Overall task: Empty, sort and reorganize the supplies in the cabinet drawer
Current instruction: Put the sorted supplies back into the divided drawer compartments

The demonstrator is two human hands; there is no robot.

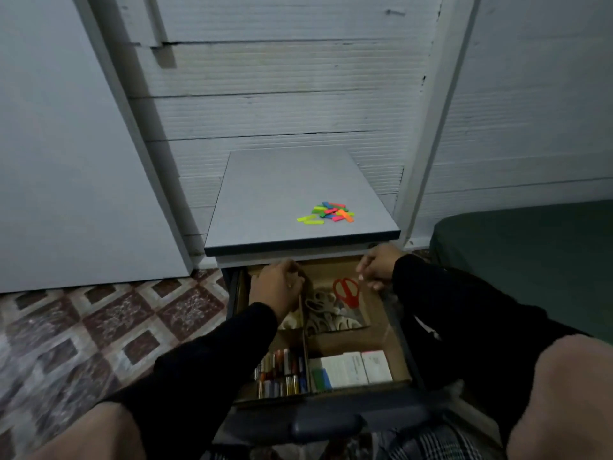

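The left hand (278,284) was seen reaching into the far left compartment of the open cardboard-lined cabinet drawer (384,330); its fingers were curled downward, but whether anything was gripped could not be told, since the fingertips were hidden behind the hand and the cabinet's edge. The right hand (376,267) was held above the drawer's far right side, fingers loosely curled, with nothing seen inside them.

Between the two hands, slightly nearer the right one, a pair of red-handled scissors (347,292) was seen in the far middle compartment, long axis running roughly toward and away from the person, handles at the far end. Just beside them, toward the left hand, pale grey-handled scissors (320,305) were piled together.

Nearer the person, loose cylindrical batteries in mixed colours (282,375) were packed into the front left compartment, and white paper pads with coloured edges (351,368) were laid in the front right one.

On the flat grey cabinet top (265,200), well apart from both hands and beyond the drawer, a small heap of neon plastic clips in green, pink, orange and blue (330,212) was seen.

The emptying was judged barely begun: most supplies were not yet out. The scissors would probably be reached most easily by the right hand.
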